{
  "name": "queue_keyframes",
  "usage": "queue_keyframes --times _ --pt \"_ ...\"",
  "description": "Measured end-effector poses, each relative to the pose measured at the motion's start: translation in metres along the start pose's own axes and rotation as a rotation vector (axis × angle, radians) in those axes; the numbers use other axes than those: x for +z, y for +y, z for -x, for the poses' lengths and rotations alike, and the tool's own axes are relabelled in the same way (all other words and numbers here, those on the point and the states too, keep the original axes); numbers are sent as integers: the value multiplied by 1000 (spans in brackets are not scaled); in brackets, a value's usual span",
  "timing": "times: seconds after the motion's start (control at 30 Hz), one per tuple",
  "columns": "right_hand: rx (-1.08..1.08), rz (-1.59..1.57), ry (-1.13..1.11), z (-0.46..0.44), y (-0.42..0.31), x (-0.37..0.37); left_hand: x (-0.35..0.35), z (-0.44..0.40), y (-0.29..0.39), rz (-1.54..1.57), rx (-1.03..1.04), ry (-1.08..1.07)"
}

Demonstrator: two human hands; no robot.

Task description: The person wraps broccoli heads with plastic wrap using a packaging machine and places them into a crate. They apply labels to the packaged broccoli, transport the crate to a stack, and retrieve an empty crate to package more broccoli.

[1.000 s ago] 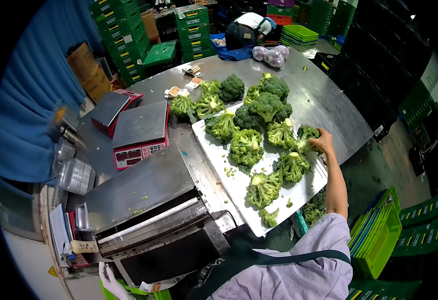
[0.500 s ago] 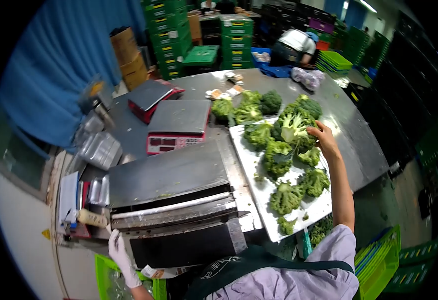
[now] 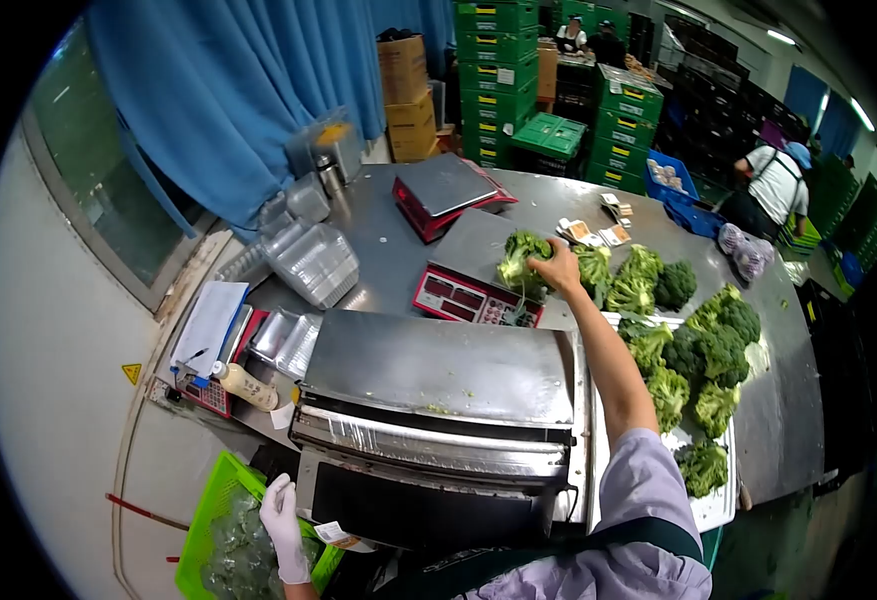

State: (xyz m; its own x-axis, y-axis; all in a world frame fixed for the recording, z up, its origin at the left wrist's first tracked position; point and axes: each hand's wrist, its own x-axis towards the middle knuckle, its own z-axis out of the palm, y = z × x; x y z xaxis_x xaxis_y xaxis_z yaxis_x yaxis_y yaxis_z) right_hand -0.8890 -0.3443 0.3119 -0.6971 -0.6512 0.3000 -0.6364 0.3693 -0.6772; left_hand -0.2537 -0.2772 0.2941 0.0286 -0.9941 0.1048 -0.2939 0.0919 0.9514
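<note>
My right hand [image 3: 555, 268] grips a broccoli head [image 3: 524, 262] over the front scale [image 3: 478, 290]; whether the head touches the plate is unclear. More broccoli [image 3: 638, 280] lies beside the scale, and several heads rest on a white cutting board [image 3: 713, 511] to the right. My left hand [image 3: 280, 512], in a white glove, is low at the left, above the edge of a bright green crate [image 3: 194, 555] holding clear plastic. Its fingers are curled together, with nothing visible in them.
A film-wrapping machine [image 3: 438, 365] stands in front of me. Clear plastic trays [image 3: 313, 262], a bottle [image 3: 243, 385] and a clipboard [image 3: 208, 328] are at the left. A second scale [image 3: 448, 187] stands behind. Green crates [image 3: 498, 90] and a bending co-worker [image 3: 773, 185] are beyond the table.
My right hand has moved left from the cutting board to the front scale with a broccoli head. The view has turned left. My left hand stays low by the green crate.
</note>
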Motion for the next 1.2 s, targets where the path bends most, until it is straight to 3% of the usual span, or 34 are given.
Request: queue_keyframes --times 0.13,0.33,0.5,0.83,0.9,0.97,1.1,1.2 --pt "-171 67 -36 -10 16 31 -6 6 4 -35 -107 21" --pt "-296 18 -34 -7 6 -5 1 5 8 -47 -214 28" --pt "-333 103 -209 -3 -10 -24 5 1 12 -36 -170 -2" --pt "-377 347 -202 -7 2 10 -14 15 10 -102 -104 16" --pt "-276 151 -311 -12 7 16 -17 20 13 -72 -147 16" --pt "-287 124 -225 -11 12 15 -18 24 14 -70 -148 33" --pt "18 -252 -55 -14 22 13 -27 28 11 -99 -131 30" --pt "63 -606 -305 7 -11 -11 -33 27 -5 -44 -68 26"
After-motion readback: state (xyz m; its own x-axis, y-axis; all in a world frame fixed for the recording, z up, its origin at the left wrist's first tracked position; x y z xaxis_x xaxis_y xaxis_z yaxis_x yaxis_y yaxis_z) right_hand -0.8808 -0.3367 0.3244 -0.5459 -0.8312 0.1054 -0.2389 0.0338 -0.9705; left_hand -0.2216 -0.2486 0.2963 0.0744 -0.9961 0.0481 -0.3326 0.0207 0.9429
